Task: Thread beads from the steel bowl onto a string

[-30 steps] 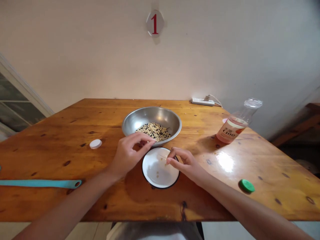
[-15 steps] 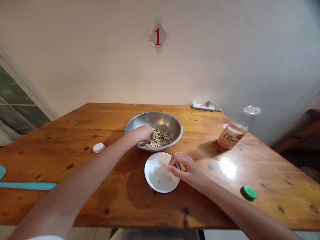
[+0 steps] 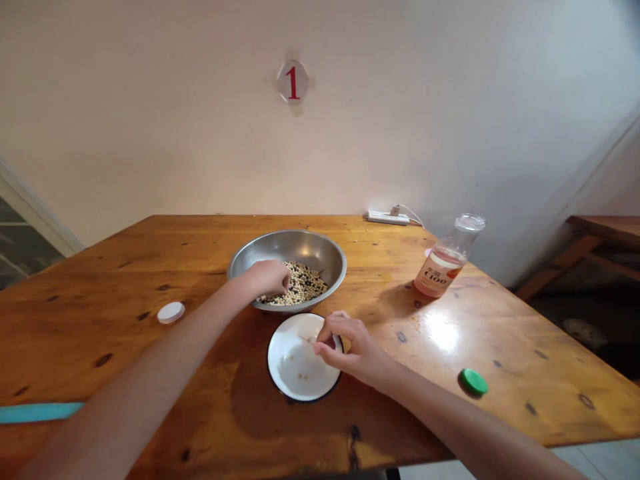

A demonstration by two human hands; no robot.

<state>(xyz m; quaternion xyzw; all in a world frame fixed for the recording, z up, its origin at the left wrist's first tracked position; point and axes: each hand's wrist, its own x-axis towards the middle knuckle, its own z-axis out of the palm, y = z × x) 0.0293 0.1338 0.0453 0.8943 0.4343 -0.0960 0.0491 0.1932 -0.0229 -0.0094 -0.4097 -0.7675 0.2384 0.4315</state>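
Inside the steel bowl (image 3: pixel 325 250), my left hand (image 3: pixel 270 277) reaches down to the mixed pale and black beans (image 3: pixel 310 283). Its fingers are closed, and what they hold, if anything, is hidden. My right hand (image 3: pixel 350 347) pinches a thin pale toothpick (image 3: pixel 306 339) between thumb and forefinger. The toothpick points left above a white enamel dish (image 3: pixel 283 340) with a dark rim, just in front of the bowl. A few pale beans (image 3: pixel 303 377) lie loose at the bottom of this dish.
On the wooden table (image 3: pixel 200 373) are a white cap (image 3: pixel 171 312) at left and a turquoise strip (image 3: pixel 40 413) near the left edge. At right stand a pink drink bottle (image 3: pixel 443 267) and a green cap (image 3: pixel 473 382). A power strip (image 3: pixel 387 217) lies at the back.
My view has turned a little to the right, so everything sits further left. One bean in the dish has rolled left, closer to another. Both hands keep much the same pose.
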